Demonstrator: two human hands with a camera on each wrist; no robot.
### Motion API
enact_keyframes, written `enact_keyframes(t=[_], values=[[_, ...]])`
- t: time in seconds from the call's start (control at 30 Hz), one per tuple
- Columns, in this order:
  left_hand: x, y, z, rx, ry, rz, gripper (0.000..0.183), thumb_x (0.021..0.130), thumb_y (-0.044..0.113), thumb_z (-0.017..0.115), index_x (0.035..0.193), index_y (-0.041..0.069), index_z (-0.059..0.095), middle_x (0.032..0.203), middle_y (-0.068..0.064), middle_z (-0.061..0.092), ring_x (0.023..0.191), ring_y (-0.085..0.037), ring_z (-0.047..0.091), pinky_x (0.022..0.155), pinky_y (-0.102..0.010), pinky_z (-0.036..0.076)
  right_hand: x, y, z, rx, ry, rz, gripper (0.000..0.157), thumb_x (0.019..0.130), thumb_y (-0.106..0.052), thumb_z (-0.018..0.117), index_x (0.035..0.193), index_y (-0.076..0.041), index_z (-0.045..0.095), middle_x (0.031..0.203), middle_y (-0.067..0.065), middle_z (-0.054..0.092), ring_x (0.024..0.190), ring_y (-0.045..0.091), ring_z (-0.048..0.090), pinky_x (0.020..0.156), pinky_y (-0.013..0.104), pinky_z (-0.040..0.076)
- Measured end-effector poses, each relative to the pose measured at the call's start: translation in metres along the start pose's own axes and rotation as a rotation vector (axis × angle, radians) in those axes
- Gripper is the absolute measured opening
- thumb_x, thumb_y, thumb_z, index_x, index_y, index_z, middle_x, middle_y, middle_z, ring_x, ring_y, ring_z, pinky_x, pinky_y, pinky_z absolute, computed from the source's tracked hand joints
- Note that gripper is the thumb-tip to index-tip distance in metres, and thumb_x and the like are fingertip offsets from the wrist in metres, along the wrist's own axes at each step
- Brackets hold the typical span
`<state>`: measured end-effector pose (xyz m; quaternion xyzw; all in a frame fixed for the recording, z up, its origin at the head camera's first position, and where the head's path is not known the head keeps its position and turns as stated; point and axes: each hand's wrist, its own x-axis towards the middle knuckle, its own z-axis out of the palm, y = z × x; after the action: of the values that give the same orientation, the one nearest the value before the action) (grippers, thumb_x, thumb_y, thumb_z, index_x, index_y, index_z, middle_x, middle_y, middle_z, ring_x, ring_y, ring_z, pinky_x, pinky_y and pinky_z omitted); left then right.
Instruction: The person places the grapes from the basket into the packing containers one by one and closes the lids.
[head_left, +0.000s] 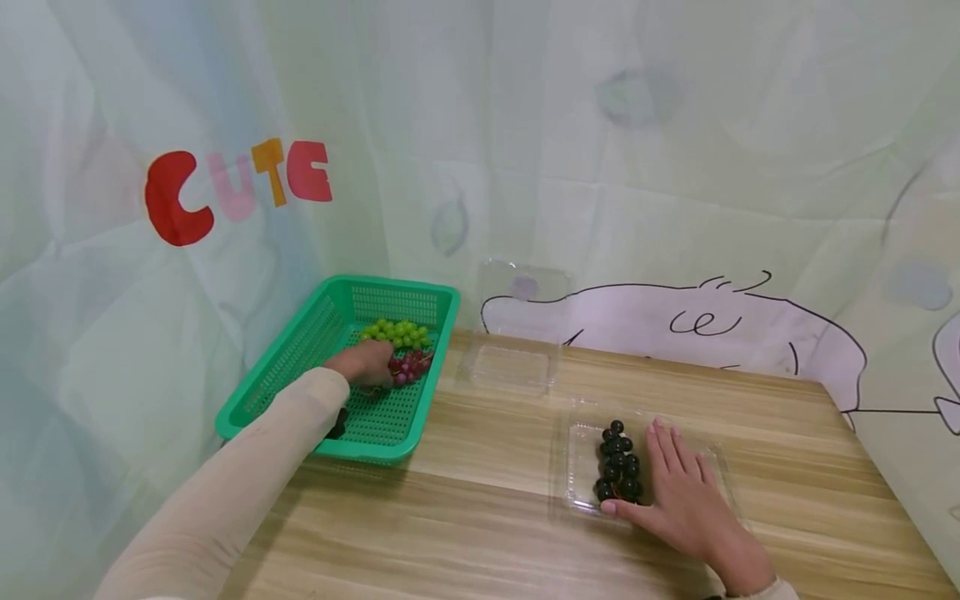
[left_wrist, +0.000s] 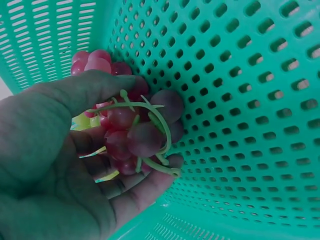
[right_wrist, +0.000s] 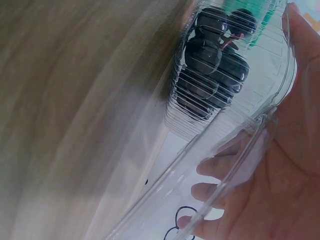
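In the head view my left hand [head_left: 367, 364] reaches into a green plastic basket [head_left: 401, 452]. Its thumb and fingers hold a bunch of red grapes [left_wrist: 145, 137] with a green stem, near the perforated basket wall in the left wrist view. More red grapes show past the thumb; whether they belong to the same bunch I cannot tell. Green grapes [head_left: 401, 333] lie just beyond. My right hand [head_left: 686, 504] rests with straight fingers on a clear plastic container [head_left: 581, 487], its thumb by the near edge. Black grapes [head_left: 617, 467] lie in this container, beside that hand.
Another clear plastic container [head_left: 513, 371], lid raised, stands at the back of the wooden table [head_left: 450, 533]. A printed cloth [head_left: 637, 208] hangs behind and to the sides. Something dark [head_left: 337, 423] shows below my left sleeve, too covered to identify.
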<state>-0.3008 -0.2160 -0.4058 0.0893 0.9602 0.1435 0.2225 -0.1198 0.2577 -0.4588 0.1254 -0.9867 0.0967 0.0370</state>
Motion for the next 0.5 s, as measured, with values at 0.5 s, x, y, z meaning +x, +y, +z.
enact_keyframes(t=[0.5], values=[[0.0059,0.0022,0.0042,0.08,0.005,-0.018,0.016,0.097,0.02,0.068,0.093,0.005,0.063,0.081,-0.009,0.062,0.068,-0.02,0.058,0.06,-0.032,0.047,0.0002,0.0002,0.0002,0.004,0.0,0.003,0.125,0.079,-0.081,0.062,0.159,0.004,0.016,0.165,0.026,0.019,0.15,0.048,0.02,0.112,0.075,0.022]])
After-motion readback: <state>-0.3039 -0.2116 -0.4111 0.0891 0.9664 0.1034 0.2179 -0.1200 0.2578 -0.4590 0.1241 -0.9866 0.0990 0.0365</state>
